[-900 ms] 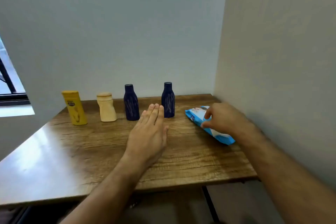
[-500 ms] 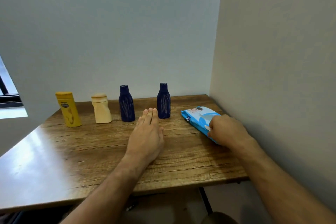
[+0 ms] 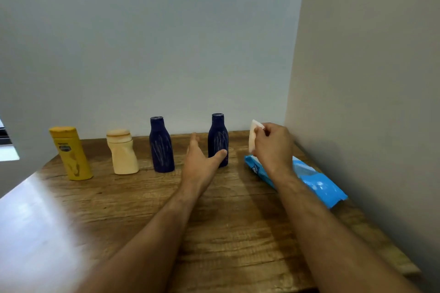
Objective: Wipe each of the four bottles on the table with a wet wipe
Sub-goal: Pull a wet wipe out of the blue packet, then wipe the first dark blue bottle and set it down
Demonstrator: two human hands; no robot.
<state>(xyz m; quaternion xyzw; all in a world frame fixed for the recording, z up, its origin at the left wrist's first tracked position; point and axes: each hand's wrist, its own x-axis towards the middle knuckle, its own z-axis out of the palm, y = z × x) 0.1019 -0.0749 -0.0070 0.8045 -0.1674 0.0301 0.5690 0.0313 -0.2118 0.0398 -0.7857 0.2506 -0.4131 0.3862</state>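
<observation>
Wet wipe [image 3: 252,137] pinched in right hand [image 3: 273,147], raised above blue wipe pack [image 3: 316,185] at worktop's [image 3: 119,209] right edge. Left hand [image 3: 202,160] spread, thumb touching rightmost dark blue bottle [image 3: 217,135]. Row leftward: second blue bottle [image 3: 161,146], cream bottle [image 3: 122,153], yellow bottle [image 3: 71,153], all upright near wall.

We read this as a plain room corner, likely a home – bare painted walls [image 3: 166,43], wooden table [image 3: 238,221], window edge [image 3: 7,147] at left, 4 toiletry-type bottles [image 3: 122,152].
</observation>
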